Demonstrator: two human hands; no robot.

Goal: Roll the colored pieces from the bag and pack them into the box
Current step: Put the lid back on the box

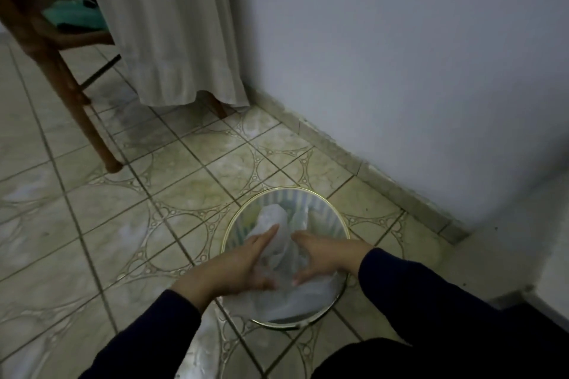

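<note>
Both hands reached down over a round bin (229, 226) on the tiled floor (92, 224). Left hand (246, 261): fingers stretched forward, palm against the left side of a white bag (277, 255), grip released, pressing only. Right hand (320, 255): fingers curled, grip grasping the bag's right side. Dark sleeves (431, 292) on both arms.

Bin stood near the wall (400, 55) and its skirting at right; open floor to the left and ahead. Chair leg (101, 144) and white curtain (172, 40) were well apart, upper left.

Bag was thin, crumpled, translucent, bunched between the hands, lower part draped inside the bin rim. Contents blurred; pale greenish patches, can't tell what.
</note>
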